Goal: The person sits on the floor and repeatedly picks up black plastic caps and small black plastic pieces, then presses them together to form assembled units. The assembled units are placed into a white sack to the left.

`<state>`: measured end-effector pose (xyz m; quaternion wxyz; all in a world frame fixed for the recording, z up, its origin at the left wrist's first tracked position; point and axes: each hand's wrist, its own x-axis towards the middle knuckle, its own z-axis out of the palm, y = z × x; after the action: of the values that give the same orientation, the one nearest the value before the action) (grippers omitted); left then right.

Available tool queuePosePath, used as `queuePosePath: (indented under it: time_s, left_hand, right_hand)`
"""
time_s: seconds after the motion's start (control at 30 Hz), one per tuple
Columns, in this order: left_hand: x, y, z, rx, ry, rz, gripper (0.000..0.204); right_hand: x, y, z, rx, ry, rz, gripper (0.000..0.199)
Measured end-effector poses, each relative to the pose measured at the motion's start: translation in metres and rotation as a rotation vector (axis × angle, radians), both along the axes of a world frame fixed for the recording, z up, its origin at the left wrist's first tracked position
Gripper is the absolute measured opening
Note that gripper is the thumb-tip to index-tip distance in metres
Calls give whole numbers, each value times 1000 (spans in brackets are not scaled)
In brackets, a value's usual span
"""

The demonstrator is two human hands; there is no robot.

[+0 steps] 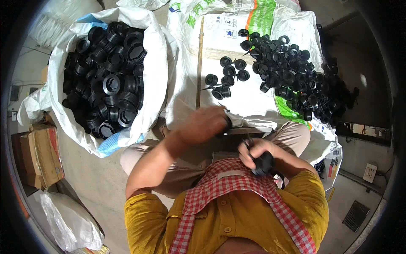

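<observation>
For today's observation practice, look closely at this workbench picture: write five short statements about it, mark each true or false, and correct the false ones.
1. The big white sack on the left is full of black plastic rings. True.
2. The right hand holds a black part. True.
3. The heap of small black caps lies on a bare wooden table. False: it lies on a spread-out white printed sack.
4. The person wears a blue shirt. False: the shirt is yellow, with a red-and-white checked cloth over it.
5. The left hand rests inside the big sack. False: it is above the lap, blurred.
</observation>
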<state>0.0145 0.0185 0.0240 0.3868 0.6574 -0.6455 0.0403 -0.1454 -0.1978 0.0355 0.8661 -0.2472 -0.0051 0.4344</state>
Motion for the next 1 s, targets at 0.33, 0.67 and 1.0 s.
queuePosePath:
  time_s: [0.33,0.67,1.0]
  left_hand:
    - [-38,-28,-20,181,1498,-8,36]
    - [-10,-10,39,100,-14,587,57]
    - [73,53,80,-332,-521,1234,70]
  right_hand:
    - [58,33,-37,-267,-94,-1238,18]
    - [96,18,-99,-1311,-305,-1294,25]
    - [162,-7,-186,-2118,-25,-119,61]
